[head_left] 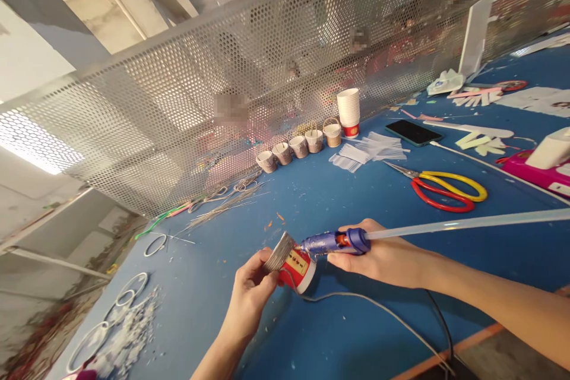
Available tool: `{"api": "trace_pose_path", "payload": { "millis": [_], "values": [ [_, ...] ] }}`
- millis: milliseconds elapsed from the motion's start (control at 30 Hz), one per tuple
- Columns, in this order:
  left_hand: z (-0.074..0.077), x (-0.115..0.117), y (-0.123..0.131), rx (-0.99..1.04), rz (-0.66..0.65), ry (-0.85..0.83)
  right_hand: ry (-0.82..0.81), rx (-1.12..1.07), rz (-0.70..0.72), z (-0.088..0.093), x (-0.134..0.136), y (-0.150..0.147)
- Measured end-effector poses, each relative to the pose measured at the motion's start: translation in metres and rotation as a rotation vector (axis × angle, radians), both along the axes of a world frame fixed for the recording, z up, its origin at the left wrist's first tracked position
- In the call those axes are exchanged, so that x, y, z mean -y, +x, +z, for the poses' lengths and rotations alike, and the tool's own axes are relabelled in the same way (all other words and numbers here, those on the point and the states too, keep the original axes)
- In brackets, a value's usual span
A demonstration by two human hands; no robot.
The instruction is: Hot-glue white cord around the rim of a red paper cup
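My left hand (252, 285) is closed around a small red and white paper cup (307, 279), tilted on its side above the table. Grey cord (281, 252) is wound in rows around one part of the cup, and its loose tail (378, 303) trails off to the lower right. In my right hand (374, 261) is a blue hot glue gun (332, 243), its nozzle at the cup's side by the edge of the wound cord. A long translucent glue stick (467, 224) sticks out of the gun's back end.
Scissors with red and yellow handles (449, 190) lie to the right, near a phone (413, 132) and clear strips (374, 148). Several cord-wrapped cups (298, 147) and a paper cup stack (348, 110) line the perforated metal screen (178, 107). White rings (133, 288) and scraps lie left.
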State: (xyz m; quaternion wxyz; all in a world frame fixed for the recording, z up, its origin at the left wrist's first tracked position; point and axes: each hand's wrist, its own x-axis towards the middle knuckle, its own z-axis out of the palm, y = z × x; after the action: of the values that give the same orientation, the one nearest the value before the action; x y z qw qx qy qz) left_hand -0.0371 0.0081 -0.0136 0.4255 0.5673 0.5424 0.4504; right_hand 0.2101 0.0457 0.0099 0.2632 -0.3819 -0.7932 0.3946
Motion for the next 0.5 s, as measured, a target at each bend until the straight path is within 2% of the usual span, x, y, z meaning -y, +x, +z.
{"api": "trace_pose_path", "payload": {
  "millis": [67,133,233,367,433,500],
  "values": [
    [-0.001,-0.001,-0.002,0.023,-0.016,0.010,-0.001,0.006,0.004,-0.001,-0.005,0.004],
    [-0.001,-0.001,-0.002,0.036,-0.016,0.020,-0.102,0.003,-0.026,-0.003,-0.011,0.007],
    [0.001,-0.001,0.002,0.010,0.024,0.019,-0.204,-0.021,-0.176,-0.009,-0.023,0.008],
    [0.006,0.001,0.009,-0.042,0.078,0.008,0.017,0.078,-0.394,-0.028,-0.044,0.004],
    [0.008,0.002,0.012,-0.063,0.096,0.013,0.130,0.214,-0.444,-0.036,-0.053,0.003],
    [0.010,0.002,0.015,-0.087,0.106,0.022,0.164,0.316,-0.445,-0.041,-0.059,0.002]
  ]
}}
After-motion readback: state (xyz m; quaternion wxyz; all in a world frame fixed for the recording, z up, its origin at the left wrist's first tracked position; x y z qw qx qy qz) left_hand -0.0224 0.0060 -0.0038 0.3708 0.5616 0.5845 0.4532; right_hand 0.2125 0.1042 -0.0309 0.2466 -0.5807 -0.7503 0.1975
